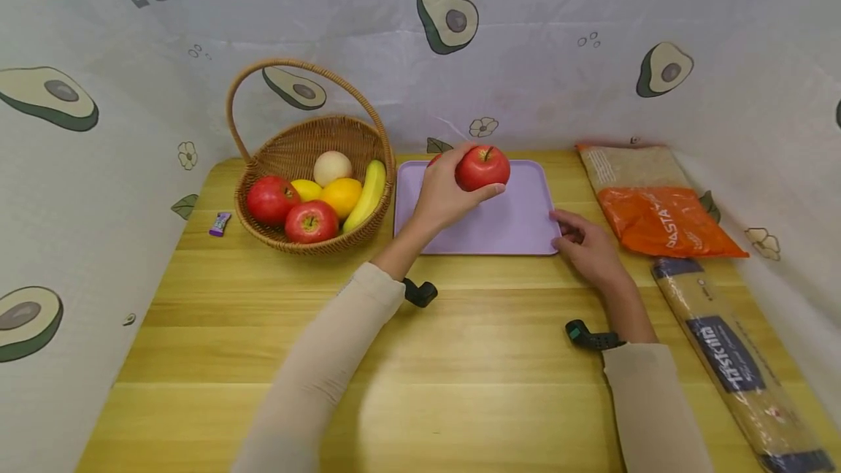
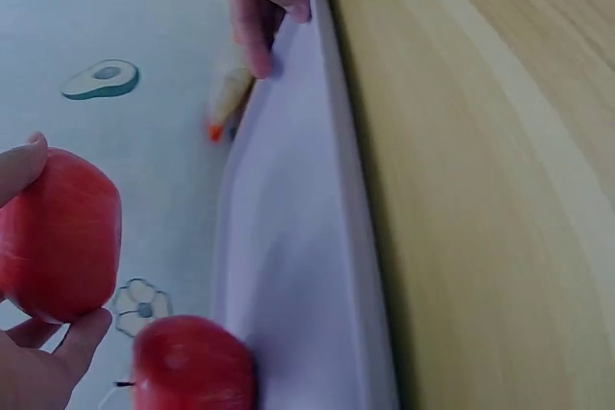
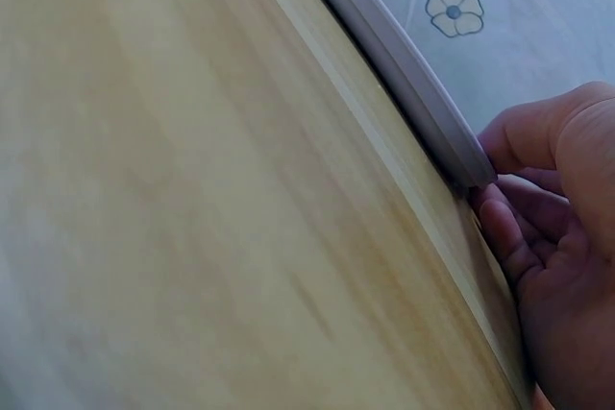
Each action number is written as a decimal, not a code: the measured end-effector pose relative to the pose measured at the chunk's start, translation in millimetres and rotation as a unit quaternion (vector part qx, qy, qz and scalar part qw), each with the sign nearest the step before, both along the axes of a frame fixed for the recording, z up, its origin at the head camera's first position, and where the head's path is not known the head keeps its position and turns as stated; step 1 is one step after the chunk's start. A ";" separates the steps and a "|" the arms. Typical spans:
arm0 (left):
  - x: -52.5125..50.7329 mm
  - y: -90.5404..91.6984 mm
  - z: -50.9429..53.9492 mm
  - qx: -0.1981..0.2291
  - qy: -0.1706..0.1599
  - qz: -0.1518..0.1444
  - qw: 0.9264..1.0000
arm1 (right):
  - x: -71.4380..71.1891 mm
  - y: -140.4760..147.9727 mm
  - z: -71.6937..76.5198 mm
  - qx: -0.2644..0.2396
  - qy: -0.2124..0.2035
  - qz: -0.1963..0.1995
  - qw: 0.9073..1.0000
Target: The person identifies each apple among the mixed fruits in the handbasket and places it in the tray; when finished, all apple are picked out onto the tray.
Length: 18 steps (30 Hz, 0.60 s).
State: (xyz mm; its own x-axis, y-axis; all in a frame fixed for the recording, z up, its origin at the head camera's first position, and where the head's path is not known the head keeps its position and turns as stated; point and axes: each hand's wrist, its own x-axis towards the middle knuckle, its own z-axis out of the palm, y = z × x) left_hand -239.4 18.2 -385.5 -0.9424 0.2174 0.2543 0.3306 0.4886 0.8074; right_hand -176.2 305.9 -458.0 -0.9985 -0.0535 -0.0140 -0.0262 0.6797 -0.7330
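My left hand (image 1: 442,192) grips a red apple (image 1: 485,168), raised over a lilac tray (image 1: 489,228). In the left wrist view the held apple (image 2: 62,237) sits between the thumb and fingers. A second red apple (image 2: 192,367) lies at the tray's left end; from the head view the left hand mostly covers it. At the tray's right edge, my right hand (image 1: 590,252) pinches the rim, and the right wrist view shows its fingers against the tray corner (image 3: 461,156).
Left of the tray stands a wicker basket (image 1: 342,136) holding apples, a banana (image 1: 369,195), yellow fruit and a pale round fruit. A small purple packet (image 1: 220,223) lies beside it. On the right are an orange pasta bag (image 1: 670,221) and a long spaghetti pack (image 1: 729,356).
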 end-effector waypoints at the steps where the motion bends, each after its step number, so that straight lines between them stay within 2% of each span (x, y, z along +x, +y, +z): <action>1: -3.9 4.9 -2.7 -0.003 -0.004 -0.002 1.000 | 0.3 0.1 0.3 0.001 -0.001 -0.001 1.000; 6: -21.9 27.8 -18.5 -0.008 -0.026 -0.027 0.999 | -0.1 0.6 1.7 0.000 -0.006 -0.004 1.000; 10: -31.2 44.3 -32.6 -0.001 -0.054 -0.036 0.998 | -1.0 0.9 0.4 -0.001 -0.016 -0.006 1.000; 14: -34.7 58.2 -44.8 0.006 -0.064 -0.024 0.998 | -1.3 1.4 -2.7 0.001 -0.016 -0.008 1.000; 18: -37.3 67.9 -56.7 0.023 -0.044 0.011 0.999 | -1.5 0.9 -3.9 0.000 -0.010 -0.005 1.000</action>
